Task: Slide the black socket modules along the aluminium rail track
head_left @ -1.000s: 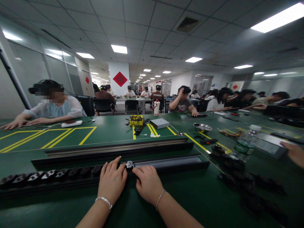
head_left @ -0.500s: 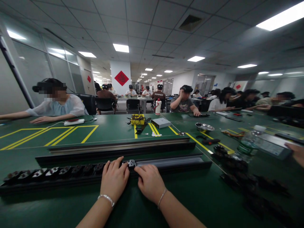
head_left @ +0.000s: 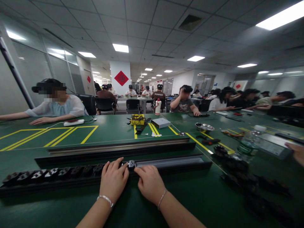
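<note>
A long black rail [head_left: 171, 164] lies across the green table in front of me, its left half filled with several black socket modules [head_left: 54, 173]. My left hand [head_left: 113, 181] rests on the rail with its fingers laid over a module. My right hand [head_left: 149, 183] sits beside it, fingertips pressed against a small module with a white face [head_left: 130, 163] at the end of the row. Both wrists wear thin bracelets. A second long black rail [head_left: 118, 148] lies just behind the first.
Loose black socket modules [head_left: 239, 177] are heaped at the right, next to a plastic water bottle [head_left: 248, 144]. A metal bowl [head_left: 204, 127], a grey box [head_left: 161, 122] and a yellow tool [head_left: 138, 119] lie farther back. Another person's hand [head_left: 296, 152] shows at the right edge; people sit around the tables.
Both hands have stayed on the rail around the white-faced module; the view has shifted slightly. The person at the left has spread one arm out.
</note>
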Motion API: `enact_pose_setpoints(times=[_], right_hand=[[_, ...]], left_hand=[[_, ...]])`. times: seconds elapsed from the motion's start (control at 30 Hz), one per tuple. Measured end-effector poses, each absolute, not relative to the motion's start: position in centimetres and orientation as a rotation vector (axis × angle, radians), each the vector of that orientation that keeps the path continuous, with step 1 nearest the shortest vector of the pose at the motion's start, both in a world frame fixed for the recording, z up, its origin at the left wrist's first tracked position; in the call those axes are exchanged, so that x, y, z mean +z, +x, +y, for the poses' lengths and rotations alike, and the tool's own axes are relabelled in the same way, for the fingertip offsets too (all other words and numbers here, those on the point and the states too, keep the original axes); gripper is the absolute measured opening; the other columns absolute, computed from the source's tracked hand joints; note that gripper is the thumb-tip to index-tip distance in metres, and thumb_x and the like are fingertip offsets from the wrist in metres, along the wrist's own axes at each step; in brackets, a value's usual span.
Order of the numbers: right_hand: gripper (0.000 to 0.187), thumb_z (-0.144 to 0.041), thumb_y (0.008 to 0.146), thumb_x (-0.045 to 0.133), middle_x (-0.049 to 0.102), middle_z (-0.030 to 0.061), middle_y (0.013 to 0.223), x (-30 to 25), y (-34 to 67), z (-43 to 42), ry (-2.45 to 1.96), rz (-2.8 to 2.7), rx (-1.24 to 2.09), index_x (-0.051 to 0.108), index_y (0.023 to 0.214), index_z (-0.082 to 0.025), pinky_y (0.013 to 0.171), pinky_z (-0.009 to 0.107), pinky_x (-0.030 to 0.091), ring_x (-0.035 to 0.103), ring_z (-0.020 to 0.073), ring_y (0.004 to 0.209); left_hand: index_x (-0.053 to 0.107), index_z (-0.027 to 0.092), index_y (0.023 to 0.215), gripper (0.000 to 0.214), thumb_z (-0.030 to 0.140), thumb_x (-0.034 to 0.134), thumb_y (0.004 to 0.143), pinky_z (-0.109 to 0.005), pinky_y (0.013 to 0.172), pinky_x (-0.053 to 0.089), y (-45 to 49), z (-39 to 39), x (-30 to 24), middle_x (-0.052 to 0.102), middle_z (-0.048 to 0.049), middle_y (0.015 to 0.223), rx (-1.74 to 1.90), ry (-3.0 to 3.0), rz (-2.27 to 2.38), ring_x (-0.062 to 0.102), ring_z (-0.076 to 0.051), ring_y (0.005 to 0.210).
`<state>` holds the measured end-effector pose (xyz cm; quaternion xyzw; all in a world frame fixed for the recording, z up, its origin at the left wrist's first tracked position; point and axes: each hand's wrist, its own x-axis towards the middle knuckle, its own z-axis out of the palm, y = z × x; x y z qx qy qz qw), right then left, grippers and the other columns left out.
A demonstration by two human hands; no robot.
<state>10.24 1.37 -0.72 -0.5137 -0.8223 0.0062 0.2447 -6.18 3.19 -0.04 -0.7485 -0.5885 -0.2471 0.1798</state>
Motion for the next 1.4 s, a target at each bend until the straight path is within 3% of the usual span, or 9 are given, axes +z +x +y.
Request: enact_pose_setpoints(times=[1.4], right_hand=[[0.041,-0.018,0.075,0.045,0.056,0.0020,0.100,-0.45,10.37,1.25,-1.409,-2.272,0.054,0.051,0.114,-0.028,0.085,0.031,0.028,0.045,0.0169,0.092]], left_hand=[[0.067,0.031,0.092,0.028,0.032,0.042,0.082,-0.044,0.098,0.028,-6.50,3.60,-0.94,0.056,-0.0015,0.122,-0.803,-2.123,-1.648,0.053,-0.021,0.103]])
